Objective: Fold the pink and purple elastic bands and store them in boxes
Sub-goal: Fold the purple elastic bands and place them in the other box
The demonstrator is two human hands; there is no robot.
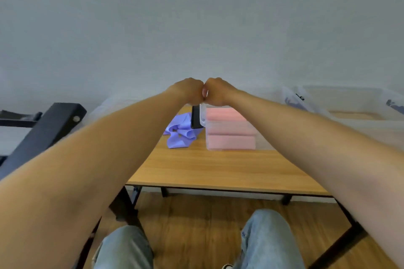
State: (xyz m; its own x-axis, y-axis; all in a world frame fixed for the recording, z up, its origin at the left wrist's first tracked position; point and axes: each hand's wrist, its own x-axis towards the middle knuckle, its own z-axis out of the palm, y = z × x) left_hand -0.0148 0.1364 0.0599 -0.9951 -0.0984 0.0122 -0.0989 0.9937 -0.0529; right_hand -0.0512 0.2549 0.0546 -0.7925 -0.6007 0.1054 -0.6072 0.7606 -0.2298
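Observation:
Several folded pink bands (229,129) lie stacked in a clear plastic box (262,144) at the middle of the wooden table (207,170). A crumpled purple band (180,133) lies on the table just left of the box. My left hand (189,90) and my right hand (217,90) meet knuckle to knuckle above the box's left end, fingers curled downward. Under them hangs what looks like the box's lid, seen edge-on. My left hand grips its black part (196,117). My right hand grips its clear part (202,116). The fingertips are hidden.
More clear bins (341,102) with black clips stand at the back right of the table. A dark metal frame (48,131) slants at the left. My knees in jeans (266,240) are below the table's front edge, over a wooden floor.

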